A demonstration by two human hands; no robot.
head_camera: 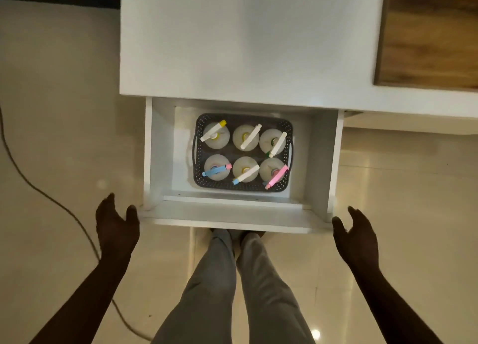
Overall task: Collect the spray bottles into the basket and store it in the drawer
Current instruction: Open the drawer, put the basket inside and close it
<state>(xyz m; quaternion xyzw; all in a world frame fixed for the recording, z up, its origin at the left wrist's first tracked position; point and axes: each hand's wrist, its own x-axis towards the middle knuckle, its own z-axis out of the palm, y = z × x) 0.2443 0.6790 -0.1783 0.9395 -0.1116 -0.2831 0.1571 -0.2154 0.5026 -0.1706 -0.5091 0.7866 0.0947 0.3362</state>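
We are closing the open white wooden drawer (pixel 232 222) on the dark perforated plastic basket (pixel 199 167).
Both spread, empty, our left hand (pixel 116 224) and right hand (pixel 357 236) are flanking its front; pushing evenly should be keeping the six white spray bottles (pixel 245 138) upright.

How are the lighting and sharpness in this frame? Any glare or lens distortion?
Head view: dim, warm light; both hands, left and right, are dark and lack detail. The floor shows small glare spots. The basket and bottles look soft. Wide-angle bending tilts the drawer edges.
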